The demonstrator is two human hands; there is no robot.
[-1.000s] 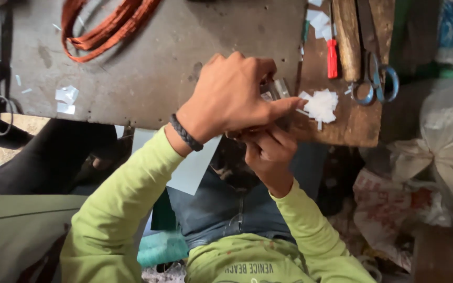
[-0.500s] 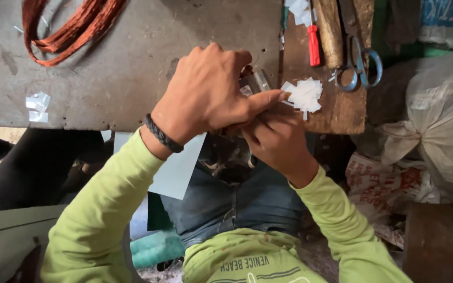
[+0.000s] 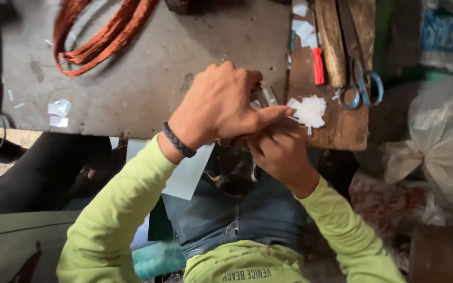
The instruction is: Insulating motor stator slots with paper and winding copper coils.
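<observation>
— Grey worktable point(image 3: 148, 84), then: what's the left hand point(image 3: 221, 105) doing?
— Curled shut over a small clear piece point(image 3: 266, 96) at the table's near edge.
— Right hand point(image 3: 279, 152)?
— Pinched beneath it, beside white paper scraps point(image 3: 308, 111).

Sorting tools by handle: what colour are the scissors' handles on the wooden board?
Blue, on the scissors beside the red-handled screwdriver; the head view shows it.

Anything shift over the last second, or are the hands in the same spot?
Little changed. Left hand stays folded over right hand at the bench edge, fingertip beside the white paper scraps. Only the camera drifted. Scissors, red-handled tool and orange cord lie unmoved.
</observation>
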